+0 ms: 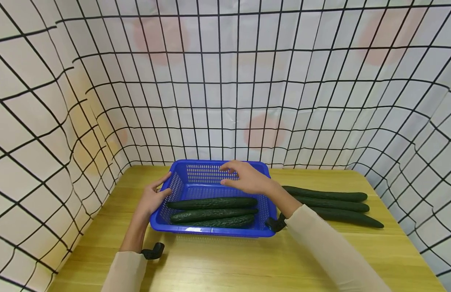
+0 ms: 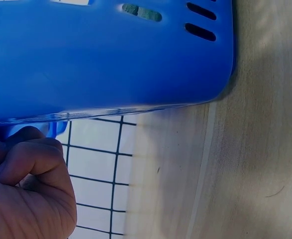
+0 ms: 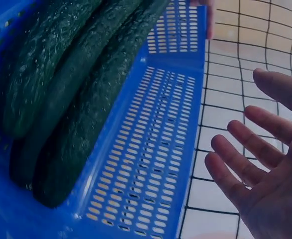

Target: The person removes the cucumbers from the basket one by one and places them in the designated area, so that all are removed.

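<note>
A blue plastic basket (image 1: pixel 214 231) with slotted walls stands on the table, and three dark green cucumbers (image 1: pixel 213 203) lie side by side in its near half. At the basket's left end, my left hand (image 1: pixel 152 198) grips the rim; its fingers show curled in the left wrist view, just beyond the blue wall. My right hand (image 1: pixel 249 178) hovers over the far right part of the basket, holding nothing. In the right wrist view its fingers (image 3: pixel 257 149) are spread and only loosely bent, apart from the cucumbers.
Three more cucumbers (image 1: pixel 333 196) lie together on the wooden table (image 1: pixel 211 263), right of the basket and partly behind my right forearm. A black wire grid (image 1: pixel 222 83) backed by pale sheeting encloses the table's back and sides.
</note>
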